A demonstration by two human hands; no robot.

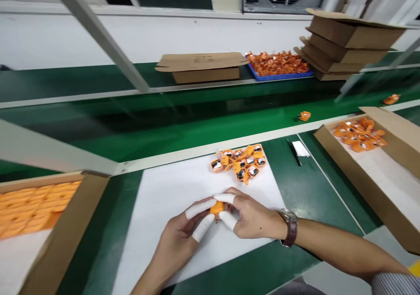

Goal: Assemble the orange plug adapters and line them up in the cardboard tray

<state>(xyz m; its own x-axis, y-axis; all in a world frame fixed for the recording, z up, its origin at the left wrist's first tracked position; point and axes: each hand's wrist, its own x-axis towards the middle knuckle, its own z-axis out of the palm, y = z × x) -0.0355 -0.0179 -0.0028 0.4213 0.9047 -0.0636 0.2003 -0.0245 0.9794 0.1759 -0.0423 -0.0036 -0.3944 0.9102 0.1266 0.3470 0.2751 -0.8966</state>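
A small orange plastic part (217, 208) is pinched between the fingertips of both hands, above a white sheet (157, 199) on the green table. My left hand (183, 229) grips it from the left with thumb and forefinger. From the right, the thumb and forefinger of my right hand (251, 214) press on it too. White finger covers sit on those thumbs and forefingers. Part of the piece is hidden by the fingers. Beyond the hands, several orange parts with dark and white insides lie in a pile (241, 161) at the sheet's far edge.
On the left, a carton (78, 216) holds rows of orange pieces. Another open carton (361, 185) with orange parts stands right. A black pen (294, 152) lies beside a white paper piece (300, 149). The shelf bears a blue tray (282, 76) and stacked boxes (354, 46).
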